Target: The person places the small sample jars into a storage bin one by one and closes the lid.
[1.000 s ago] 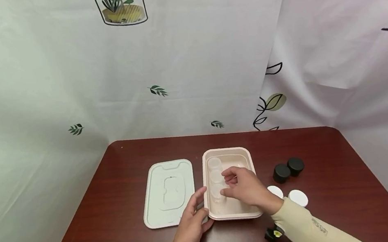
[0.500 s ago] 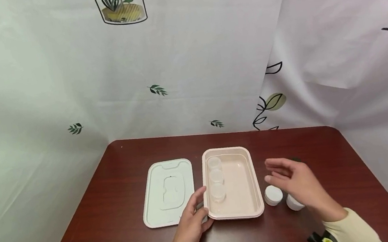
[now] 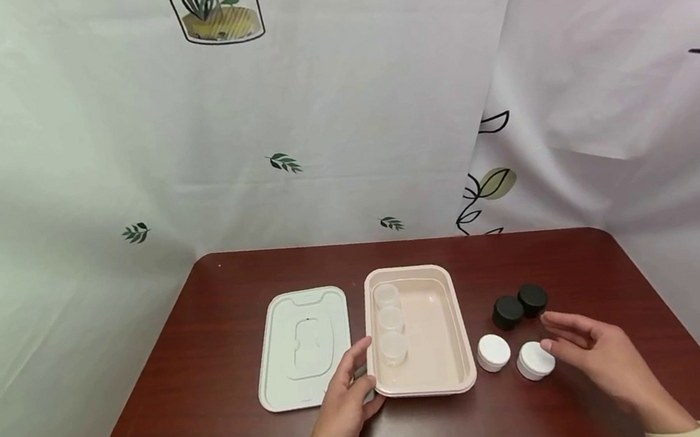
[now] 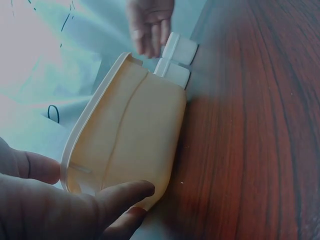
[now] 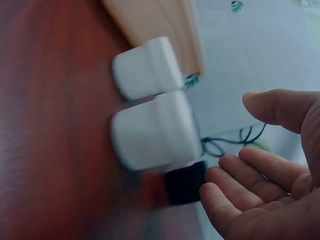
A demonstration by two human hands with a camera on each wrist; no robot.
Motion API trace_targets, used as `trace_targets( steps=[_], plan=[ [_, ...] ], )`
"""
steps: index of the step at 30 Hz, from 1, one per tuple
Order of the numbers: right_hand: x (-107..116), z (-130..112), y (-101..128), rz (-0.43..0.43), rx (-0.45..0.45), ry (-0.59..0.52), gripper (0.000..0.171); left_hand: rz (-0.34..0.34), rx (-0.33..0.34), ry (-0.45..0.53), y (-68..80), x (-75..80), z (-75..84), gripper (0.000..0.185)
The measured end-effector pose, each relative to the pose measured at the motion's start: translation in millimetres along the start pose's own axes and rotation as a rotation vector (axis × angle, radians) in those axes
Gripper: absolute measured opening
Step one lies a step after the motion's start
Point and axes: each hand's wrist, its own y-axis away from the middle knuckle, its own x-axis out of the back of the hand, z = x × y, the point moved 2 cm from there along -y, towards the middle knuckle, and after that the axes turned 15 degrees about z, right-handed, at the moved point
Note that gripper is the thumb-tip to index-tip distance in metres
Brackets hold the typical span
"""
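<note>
My left hand [image 3: 343, 406] rests against the near left corner of a pale pink plastic box [image 3: 442, 377], its fingers spread along the rim and outer wall. Inside the box, three small clear round containers [image 3: 394, 348] stand in a row along the left wall. My right hand [image 3: 600, 355] holds nothing and hovers with loosely bent fingers beside the right one of two white lidded jars [image 3: 535, 360]. The other white jar [image 3: 493, 353] stands between it and the box. Two black jars [image 3: 507, 312] sit just behind, one of them [image 3: 532, 299] close to my right fingertips.
A pale rectangular lid [image 3: 304, 348] lies flat left of the box. All of it stands on a dark red wooden table [image 3: 212, 387], with a white printed cloth [image 3: 336, 116] hanging behind and around it.
My right hand has left the inside of the box, where it was at the clear containers, and moved right past the black jars to the right white jar. My left hand has stayed put.
</note>
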Motion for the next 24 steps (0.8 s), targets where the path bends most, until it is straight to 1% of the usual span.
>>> trace_targets(
  steps=[5,8,19,24],
  plan=[
    [-6.5,18.4,7.2,-0.011,-0.061,-0.085,0.071,-0.006,0.002,0.002,-0.7,-0.4,0.1,0.065],
    [-10.8,22.4,9.4,-0.014,-0.096,-0.123,0.074,-0.005,0.002,0.000,0.3,-0.1,0.8,0.065],
    [-23.1,32.6,18.7,-0.021,-0.227,-0.163,0.078,-0.007,0.001,0.000,1.8,-1.2,1.1,0.066],
    [-26.1,34.5,19.3,-0.024,-0.252,-0.172,0.078,-0.008,0.000,0.000,1.4,-1.3,1.3,0.065]
  ],
)
